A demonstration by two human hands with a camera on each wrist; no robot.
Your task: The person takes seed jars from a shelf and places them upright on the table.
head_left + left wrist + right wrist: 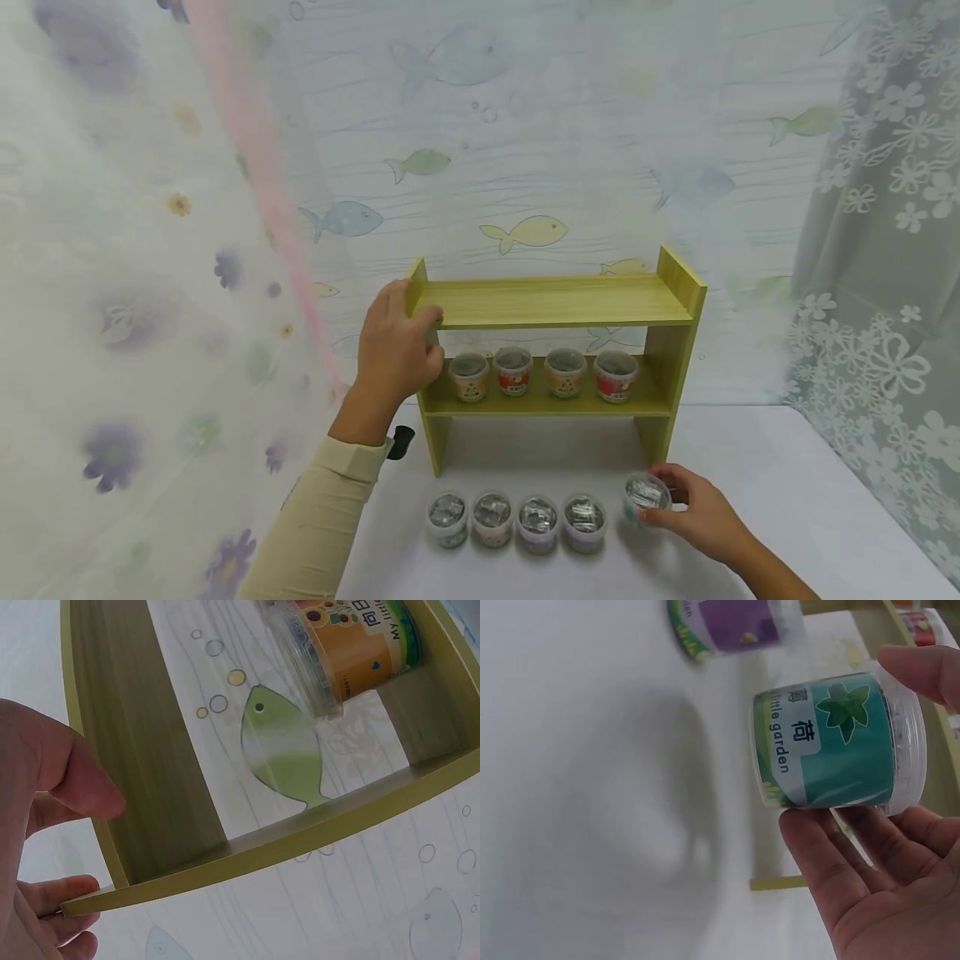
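My left hand (pixel 396 342) grips the top left corner of a small wooden shelf (pixel 555 304). In the left wrist view its thumb lies in front of the side panel and the fingers are behind. My right hand (pixel 701 512) holds a clear plastic tub (pixel 832 742) with a teal label showing green leaves, thumb and fingers on opposite sides of it. This tub is just in front of the shelf's right leg. To its left, a row of several similar tubs (pixel 537 523) stands on the white table, their tops silvery.
On the shelf's middle board stand several tubs with orange and red labels, such as an orange one (pixel 469 379) and a red one (pixel 616 379). A white table (pixel 757 467) lies under everything. Behind hangs a fish-patterned curtain (pixel 585 125); a flowered sheet (pixel 135 333) is on the left.
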